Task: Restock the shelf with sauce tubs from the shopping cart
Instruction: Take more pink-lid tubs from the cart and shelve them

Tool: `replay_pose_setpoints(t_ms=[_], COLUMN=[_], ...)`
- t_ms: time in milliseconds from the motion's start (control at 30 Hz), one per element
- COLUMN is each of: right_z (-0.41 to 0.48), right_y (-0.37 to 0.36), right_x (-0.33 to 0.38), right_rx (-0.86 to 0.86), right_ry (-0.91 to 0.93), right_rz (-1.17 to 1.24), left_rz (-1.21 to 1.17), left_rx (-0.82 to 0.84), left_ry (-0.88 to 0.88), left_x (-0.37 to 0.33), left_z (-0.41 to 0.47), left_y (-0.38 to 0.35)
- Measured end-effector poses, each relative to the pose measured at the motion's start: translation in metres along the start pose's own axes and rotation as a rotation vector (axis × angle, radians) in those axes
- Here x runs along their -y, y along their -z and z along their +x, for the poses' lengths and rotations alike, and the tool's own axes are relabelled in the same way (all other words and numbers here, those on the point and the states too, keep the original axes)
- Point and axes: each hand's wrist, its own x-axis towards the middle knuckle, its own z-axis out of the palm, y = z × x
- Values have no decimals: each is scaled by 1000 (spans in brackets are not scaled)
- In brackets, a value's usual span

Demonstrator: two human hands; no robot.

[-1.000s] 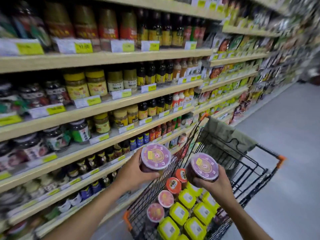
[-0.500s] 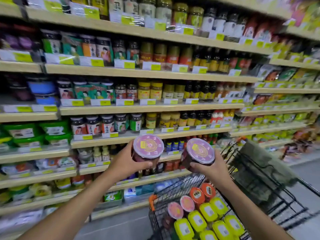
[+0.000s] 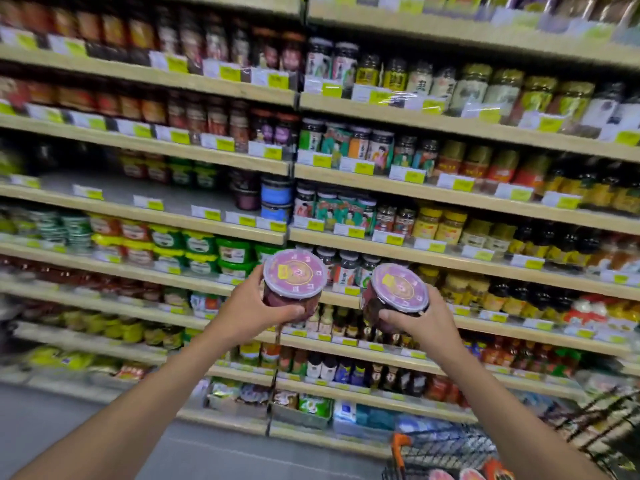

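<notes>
- Our left hand grips a purple-lidded sauce tub by its side, raised before the shelf.
- Our right hand grips a second tub just beside it.
- The shopping cart sits lower right.

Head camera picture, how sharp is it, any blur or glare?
Head view: left tub and right tub fairly sharp; shelves smear toward the left edge, cart blurred too; wide lens bends the shelf lines; mild glare on upper-right price tags.
</notes>
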Motion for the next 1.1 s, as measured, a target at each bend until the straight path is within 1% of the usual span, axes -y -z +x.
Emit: replay_pose_setpoints(t_ms=[267,467,633,800,967,1100], right_z=[23,36,46,65,96,131], right_y=[-132,-233,-303,-352,-378,-394], right_x=[71,107,134,148,151,151], right_rx=[132,185,200,214,214,163], right_ry=[71,76,93,76,40,41], right_rz=[66,105,95,89,75,92], left_rz=[8,28,21,39,21,17], left_rx=[-96,-144,-187,-219,-234,-209], left_ry=[57,82,124,138,142,133], left_x=[55,104,136,164,182,205], left_z=[-10,-16,-24,-19,2,38], left_y=[133,237,305,347,361,366])
